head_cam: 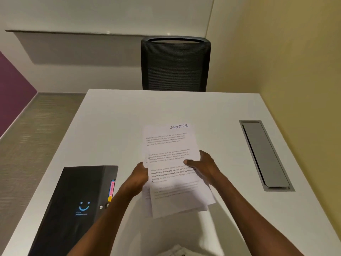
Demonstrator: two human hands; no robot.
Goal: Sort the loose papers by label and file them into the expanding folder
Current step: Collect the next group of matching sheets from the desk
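A loose stack of printed sheets (pixel 171 163) sits at the centre of the frame, lifted over the white table (pixel 114 122). Both hands hold it. The left hand (pixel 139 177) grips the stack's left edge, fingers curled underneath and thumb on top. The right hand (pixel 203 166) grips the right edge, its thumb pressed flat across the top page and its fingers tucked behind. The top page carries a handwritten "SPORTS" label (pixel 178 126) at its upper right corner.

The lower sheets fan out unevenly toward the bottom of the frame, so the stack is not squared. If either grip loosens, the bottom pages could slide free and scatter, mixing up the labels. Only the top label is readable. Filing the whole stack by that one heading would probably misplace the others.

The black expanding folder (pixel 77 204) lies closed at the lower left, well apart from the papers. Its coloured index tabs (pixel 111 190) show at its right edge. It must be opened first, which would leave the fanned stack in one hand.
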